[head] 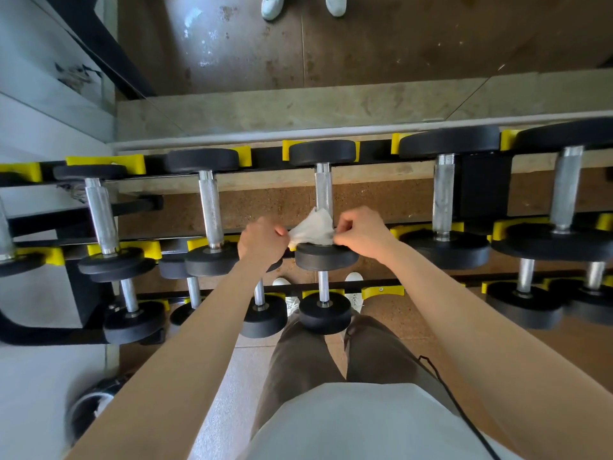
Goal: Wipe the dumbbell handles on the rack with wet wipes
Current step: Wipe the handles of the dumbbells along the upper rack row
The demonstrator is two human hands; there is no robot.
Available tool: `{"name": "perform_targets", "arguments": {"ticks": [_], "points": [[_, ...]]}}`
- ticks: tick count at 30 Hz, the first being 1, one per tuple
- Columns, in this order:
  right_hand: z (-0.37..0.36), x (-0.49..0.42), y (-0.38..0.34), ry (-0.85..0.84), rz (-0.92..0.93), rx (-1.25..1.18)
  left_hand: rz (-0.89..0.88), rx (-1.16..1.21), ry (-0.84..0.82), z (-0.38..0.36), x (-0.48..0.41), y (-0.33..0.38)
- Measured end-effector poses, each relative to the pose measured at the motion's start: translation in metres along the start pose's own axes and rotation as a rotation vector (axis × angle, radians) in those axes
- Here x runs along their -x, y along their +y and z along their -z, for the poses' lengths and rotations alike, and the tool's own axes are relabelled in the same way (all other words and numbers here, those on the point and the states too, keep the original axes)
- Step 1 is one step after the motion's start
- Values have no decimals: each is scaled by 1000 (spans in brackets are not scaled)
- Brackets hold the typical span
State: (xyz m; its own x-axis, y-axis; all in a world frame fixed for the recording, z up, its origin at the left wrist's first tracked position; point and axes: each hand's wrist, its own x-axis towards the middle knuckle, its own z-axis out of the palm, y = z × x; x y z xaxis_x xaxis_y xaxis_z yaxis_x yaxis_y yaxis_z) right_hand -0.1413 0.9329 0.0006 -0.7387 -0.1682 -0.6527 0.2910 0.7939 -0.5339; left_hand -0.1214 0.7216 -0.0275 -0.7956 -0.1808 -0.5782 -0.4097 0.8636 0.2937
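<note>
A white wet wipe point(313, 230) is stretched between my two hands, just above the near black head of the middle dumbbell point(326, 257) on the top tier. My left hand point(262, 242) pinches the wipe's left edge. My right hand point(361, 232) pinches its right edge. The wipe covers the near end of that dumbbell's knurled steel handle point(323, 190), whose far part is bare. More dumbbells with steel handles lie to the left point(211, 214) and to the right point(443, 194) on the black rack with yellow cradles point(381, 291).
A lower tier holds several smaller dumbbells point(325, 312) close to my legs. A mirror point(365, 44) runs behind the rack above a stone ledge. A round dark object point(89, 410) sits on the floor at lower left.
</note>
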Motion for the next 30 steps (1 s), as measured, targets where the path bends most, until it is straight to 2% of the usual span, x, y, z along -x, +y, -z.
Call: {"name": "perform_targets", "arguments": {"ticks": [2, 3, 6, 10, 13, 16, 19, 22, 24, 26, 27, 30], "points": [[4, 0, 10, 101, -66, -63, -94, 125, -42, 1, -1, 6], [9, -1, 16, 167, -132, -169, -154, 197, -64, 4, 1, 12], [31, 0, 28, 319, -314, -675, -274, 346, -66, 11, 3, 30], [61, -7, 32, 407, -339, -1194, -137, 722, -68, 17, -6, 37], [64, -16, 30, 365, -264, -1273, -8, 853, -83, 21, -15, 42], [53, -26, 15, 181, -232, -1383, 96, 1036, -148, 20, -26, 51], [38, -37, -4, 37, -220, -1561, 176, 1120, -244, 12, -43, 57], [22, -47, -16, -3, -237, -1733, 298, 1133, -423, 7, -52, 63], [16, -51, -16, 7, -239, -1788, 312, 991, -483, 8, -53, 68], [17, -52, -14, 4, -209, -1727, 291, 868, -385, 12, -53, 65], [19, -53, -14, 2, -202, -1670, 273, 921, -308, 13, -53, 60], [22, -53, -18, 28, -234, -1570, 162, 1288, -137, 22, -46, 44]]}}
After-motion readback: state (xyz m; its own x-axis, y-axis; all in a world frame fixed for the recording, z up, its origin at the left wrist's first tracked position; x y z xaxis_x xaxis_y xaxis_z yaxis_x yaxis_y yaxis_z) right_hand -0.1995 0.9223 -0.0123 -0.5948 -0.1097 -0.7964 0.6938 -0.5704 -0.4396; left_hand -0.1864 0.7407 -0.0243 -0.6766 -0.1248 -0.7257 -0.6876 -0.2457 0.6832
